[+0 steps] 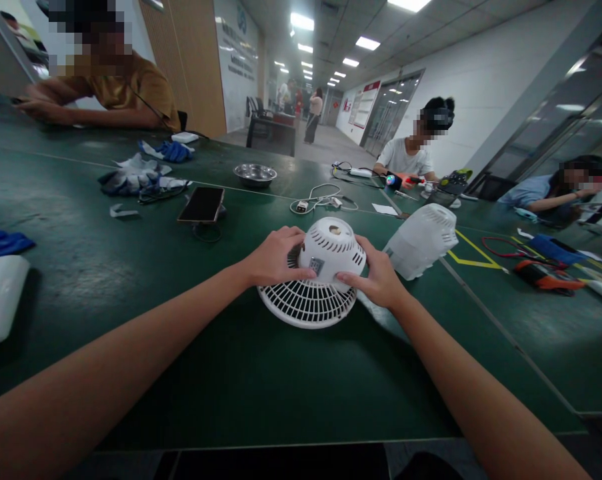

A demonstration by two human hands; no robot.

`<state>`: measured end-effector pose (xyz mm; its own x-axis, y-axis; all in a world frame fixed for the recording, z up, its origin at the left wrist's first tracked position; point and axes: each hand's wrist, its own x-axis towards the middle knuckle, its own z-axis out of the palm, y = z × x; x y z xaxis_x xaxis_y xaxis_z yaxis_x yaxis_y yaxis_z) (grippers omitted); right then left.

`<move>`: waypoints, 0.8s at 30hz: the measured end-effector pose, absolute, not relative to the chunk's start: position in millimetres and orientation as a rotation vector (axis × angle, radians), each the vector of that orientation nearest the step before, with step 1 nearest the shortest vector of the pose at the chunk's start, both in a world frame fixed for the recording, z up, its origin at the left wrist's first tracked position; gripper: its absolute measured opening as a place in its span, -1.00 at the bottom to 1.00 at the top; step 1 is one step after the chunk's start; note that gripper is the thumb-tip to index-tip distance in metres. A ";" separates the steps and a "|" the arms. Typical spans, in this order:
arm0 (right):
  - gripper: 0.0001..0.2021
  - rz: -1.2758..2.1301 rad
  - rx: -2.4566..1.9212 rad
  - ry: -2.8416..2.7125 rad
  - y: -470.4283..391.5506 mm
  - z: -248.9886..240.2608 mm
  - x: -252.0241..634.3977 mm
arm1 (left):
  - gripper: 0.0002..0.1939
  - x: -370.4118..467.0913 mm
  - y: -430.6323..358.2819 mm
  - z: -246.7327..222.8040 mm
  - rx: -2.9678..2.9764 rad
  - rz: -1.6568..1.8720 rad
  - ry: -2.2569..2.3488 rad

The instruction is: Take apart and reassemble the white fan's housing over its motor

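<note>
A white slotted housing with a small label sits over a round white fan grille on the green table. From the left, my left hand grips the housing, its thumb below the label. My right hand holds the opposite side, thumb across the lower front edge. The grille extends out below the housing toward me. Just right of my right hand stands another white slotted plastic part. The fingertips behind the housing are partly hidden.
On the green table lie a phone, gloves, a metal bowl, a white cable and an orange meter. A white object is at left. Several people are around.
</note>
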<state>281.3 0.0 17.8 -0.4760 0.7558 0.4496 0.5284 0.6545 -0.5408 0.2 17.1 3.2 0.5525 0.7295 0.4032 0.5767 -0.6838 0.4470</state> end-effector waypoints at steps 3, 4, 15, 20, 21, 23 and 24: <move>-0.27 0.454 -1.011 -2.200 -2.2 20.6 279.8 | -0.26 2.0 16.5 3.4 2.528 0.803 1.125; -0.29 0.473 -1.023 -2.198 -2.4 21.3 279.6 | -0.26 2.5 16.3 3.1 2.522 0.798 1.139; -0.33 0.493 -1.014 -2.243 -0.7 26.0 279.3 | -0.29 3.8 16.1 1.5 2.547 0.776 1.178; -0.32 0.423 -1.052 -2.238 -2.7 25.0 277.6 | -0.29 4.1 16.8 1.7 2.521 0.767 1.189; -0.32 0.413 -1.055 -2.234 -2.8 24.7 277.3 | -0.29 4.0 17.0 1.7 2.515 0.767 1.185; -0.31 0.397 -1.058 -2.231 -2.7 24.2 276.9 | -0.30 3.5 17.5 1.6 2.517 0.763 1.162; -0.31 0.388 -1.057 -2.232 -2.7 24.0 276.5 | -0.30 3.1 17.6 1.5 2.525 0.759 1.148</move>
